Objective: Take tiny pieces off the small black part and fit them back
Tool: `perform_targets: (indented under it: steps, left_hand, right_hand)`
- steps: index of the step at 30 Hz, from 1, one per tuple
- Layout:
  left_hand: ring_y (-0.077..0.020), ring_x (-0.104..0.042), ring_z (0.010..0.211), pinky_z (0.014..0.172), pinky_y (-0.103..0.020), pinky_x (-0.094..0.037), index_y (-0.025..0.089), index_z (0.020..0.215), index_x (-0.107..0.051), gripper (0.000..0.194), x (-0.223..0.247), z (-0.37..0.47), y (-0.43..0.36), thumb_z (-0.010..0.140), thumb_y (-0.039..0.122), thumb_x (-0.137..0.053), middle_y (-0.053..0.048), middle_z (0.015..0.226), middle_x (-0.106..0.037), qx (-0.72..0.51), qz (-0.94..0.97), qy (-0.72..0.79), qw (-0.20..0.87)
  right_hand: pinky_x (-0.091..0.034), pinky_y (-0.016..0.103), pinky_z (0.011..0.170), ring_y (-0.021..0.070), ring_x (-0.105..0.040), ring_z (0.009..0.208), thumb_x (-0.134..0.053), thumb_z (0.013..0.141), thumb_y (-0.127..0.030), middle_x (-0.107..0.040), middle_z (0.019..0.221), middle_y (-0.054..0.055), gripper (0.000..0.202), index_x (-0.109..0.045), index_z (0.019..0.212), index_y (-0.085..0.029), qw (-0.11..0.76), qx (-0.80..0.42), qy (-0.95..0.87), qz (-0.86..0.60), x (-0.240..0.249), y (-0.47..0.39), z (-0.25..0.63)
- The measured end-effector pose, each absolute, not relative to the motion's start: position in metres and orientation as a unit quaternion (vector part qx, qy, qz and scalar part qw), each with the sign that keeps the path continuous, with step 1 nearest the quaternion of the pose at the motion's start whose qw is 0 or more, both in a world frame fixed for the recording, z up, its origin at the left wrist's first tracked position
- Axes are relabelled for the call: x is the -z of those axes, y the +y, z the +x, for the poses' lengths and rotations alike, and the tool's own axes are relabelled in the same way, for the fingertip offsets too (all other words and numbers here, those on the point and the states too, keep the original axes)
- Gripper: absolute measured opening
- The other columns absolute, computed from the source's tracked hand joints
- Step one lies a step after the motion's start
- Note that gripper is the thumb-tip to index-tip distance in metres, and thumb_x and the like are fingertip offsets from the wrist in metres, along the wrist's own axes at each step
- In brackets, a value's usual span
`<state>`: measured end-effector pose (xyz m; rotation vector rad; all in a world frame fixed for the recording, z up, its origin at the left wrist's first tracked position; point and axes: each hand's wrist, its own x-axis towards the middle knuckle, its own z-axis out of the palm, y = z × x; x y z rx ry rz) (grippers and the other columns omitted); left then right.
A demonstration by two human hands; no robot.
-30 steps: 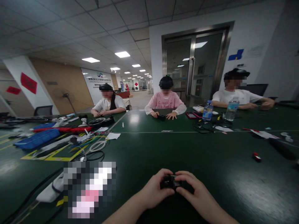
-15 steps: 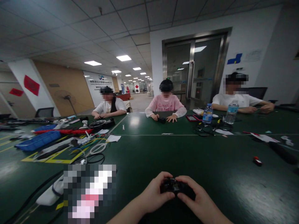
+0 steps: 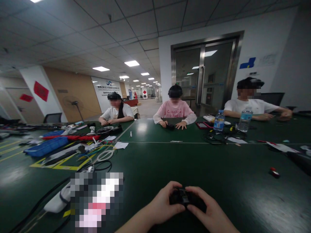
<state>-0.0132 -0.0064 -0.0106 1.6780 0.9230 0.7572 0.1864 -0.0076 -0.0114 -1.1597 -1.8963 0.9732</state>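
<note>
Low in front of me, my left hand and my right hand hold a small rounded black device between them. Its middle looks glossy, with pale reflections; its exact kind is too dark to make out. My left thumb presses the near side and the left fingers curl over the far side. The right thumb and fingers grip it the same way from the other end. The palms hide both its ends. Beneath lies the dark green table.
At left are a white power strip, cables and a blue tray. A small red-and-black object lies at right. Water bottles stand farther back. Three people sit across; one's hand rests by a black object.
The whole view has shifted slightly, so the scene sits a little farther right and lower. Both hands keep their grip on the black device, which appears turned slightly.
</note>
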Motion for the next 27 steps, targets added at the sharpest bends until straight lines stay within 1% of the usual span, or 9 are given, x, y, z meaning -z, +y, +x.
perform_targets:
  steps: [2,5,15,20,27]
  left_hand:
    - [-0.0191,-0.056,0.091,0.077,-0.033,-0.044,0.020,0.114,-0.042,0.049,0.0111,-0.0133,-0.0062,0.071,0.018,-0.065,-0.005,0.103,-0.058,-0.313,0.709,0.392,0.496]
    - [-0.0187,-0.056,0.089,0.074,-0.032,-0.044,0.020,0.113,-0.044,0.047,0.0107,-0.0135,-0.0062,0.071,0.019,-0.065,-0.004,0.101,-0.058,-0.308,0.717,0.401,0.479]
    - [-0.0182,-0.055,0.091,0.078,-0.033,-0.043,0.022,0.113,-0.044,0.047,0.0103,-0.0136,-0.0071,0.071,0.021,-0.065,-0.003,0.102,-0.056,-0.307,0.711,0.402,0.488]
    - [-0.0202,-0.055,0.095,0.079,-0.034,-0.044,0.021,0.114,-0.043,0.049,0.0106,-0.0132,-0.0070,0.070,0.019,-0.065,-0.005,0.104,-0.056,-0.323,0.710,0.389,0.491]
    - [-0.0204,-0.056,0.093,0.078,-0.035,-0.044,0.022,0.115,-0.043,0.050,0.0098,-0.0141,-0.0070,0.070,0.018,-0.065,-0.005,0.103,-0.056,-0.310,0.714,0.398,0.485]
  right_hand:
    - [-0.042,0.037,0.098,0.0235,-0.055,0.109,-0.059,0.073,-0.023,-0.064,0.112,0.004,0.035,-0.059,0.108,-0.025,0.354,-0.376,-0.732,-0.445,0.0123,-0.0077,0.1864]
    - [-0.041,0.037,0.098,0.0234,-0.055,0.110,-0.060,0.073,-0.023,-0.063,0.114,0.004,0.037,-0.058,0.110,-0.024,0.351,-0.376,-0.730,-0.451,0.0122,-0.0087,0.1867]
    - [-0.042,0.038,0.098,0.0236,-0.055,0.109,-0.060,0.074,-0.028,-0.063,0.114,0.004,0.039,-0.056,0.113,-0.025,0.338,-0.382,-0.730,-0.455,0.0119,-0.0085,0.1890]
    - [-0.043,0.036,0.097,0.0230,-0.056,0.109,-0.060,0.074,-0.026,-0.063,0.114,0.004,0.039,-0.057,0.112,-0.024,0.337,-0.384,-0.729,-0.455,0.0109,-0.0088,0.1876]
    - [-0.043,0.036,0.097,0.0231,-0.056,0.109,-0.060,0.073,-0.024,-0.063,0.114,0.004,0.039,-0.057,0.112,-0.024,0.335,-0.384,-0.729,-0.456,0.0118,-0.0077,0.1877]
